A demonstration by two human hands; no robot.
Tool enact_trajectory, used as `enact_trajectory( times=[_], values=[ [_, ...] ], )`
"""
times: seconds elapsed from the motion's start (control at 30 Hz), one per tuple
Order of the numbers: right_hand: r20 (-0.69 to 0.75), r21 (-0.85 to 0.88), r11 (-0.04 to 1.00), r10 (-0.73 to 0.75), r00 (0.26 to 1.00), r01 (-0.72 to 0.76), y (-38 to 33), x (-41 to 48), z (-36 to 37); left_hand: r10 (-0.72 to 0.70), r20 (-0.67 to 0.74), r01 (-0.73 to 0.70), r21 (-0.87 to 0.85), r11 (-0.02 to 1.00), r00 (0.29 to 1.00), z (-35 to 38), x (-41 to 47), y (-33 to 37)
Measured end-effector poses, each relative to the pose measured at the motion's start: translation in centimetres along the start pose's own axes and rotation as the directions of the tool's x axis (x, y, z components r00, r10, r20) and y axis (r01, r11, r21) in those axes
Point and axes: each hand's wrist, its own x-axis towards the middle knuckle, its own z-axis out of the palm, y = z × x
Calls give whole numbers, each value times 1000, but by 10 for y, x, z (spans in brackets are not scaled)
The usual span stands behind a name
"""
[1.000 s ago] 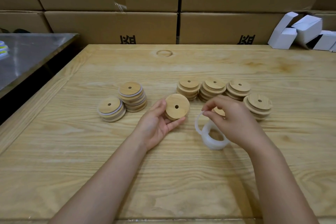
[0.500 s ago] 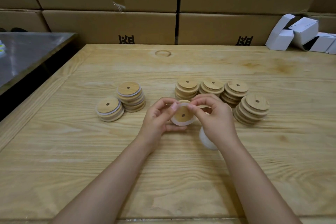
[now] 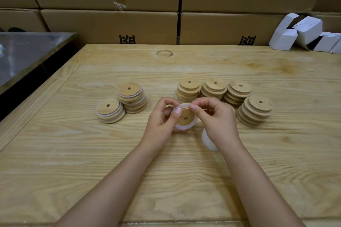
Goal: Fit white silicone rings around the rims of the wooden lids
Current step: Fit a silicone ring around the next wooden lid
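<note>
While the white silicone ring (image 3: pixel 186 127) sat partly round the wooden lid (image 3: pixel 185 118), held just above the desk (image 3: pixel 184 180) at centre, the left hand (image 3: pixel 162 121) gripped the lid, thumb pressing the ring. The right hand (image 3: pixel 218 119) had its fingers (image 3: pixel 196 107) pinched on the ring's top edge; I judged it was stretching it over the rim. Spare rings (image 3: pixel 206 139) lay under the right wrist. Ringed stacks (image 3: pixel 110 111) sat left and bare stacks (image 3: pixel 189 89) right, presumably keeping done apart from undone.

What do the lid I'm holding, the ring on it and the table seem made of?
The lid looks like pale wood, perhaps bamboo: fine grain, smooth matte face. The ring looks like soft translucent white silicone or rubber: it bends around the rim. The table looks like light wood, low sheen: bold grain lines and a knot.
</note>
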Motion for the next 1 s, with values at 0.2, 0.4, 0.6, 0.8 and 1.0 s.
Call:
enact_trajectory(
  times=[0.2, 0.4, 0.6, 0.8, 1.0],
  values=[
    [-4, -1, 1000, 8, 1000, -8, 2, 1, 0, 9, -10, -9, -41, 999, 1000, -1, -1, 1],
    [-3, 12, 1000, 19, 1000, -19, 4, 1, -1, 8, -67, -12, -48, 999, 998, -2, 0, 2],
    [-11, 64, 996, 65, 998, -65, 6, 3, -3, 5, -125, -13, -62, 998, 992, 0, 0, 3],
    [-29, 91, 991, 101, 994, -98, 5, 3, -3, -10, -227, 2, -37, 999, 974, -2, 4, 3],
    [-19, 98, 993, 72, 997, -69, 3, 2, -3, 12, -241, -8, 18, 1000, 970, -2, 5, 2]
  ],
)
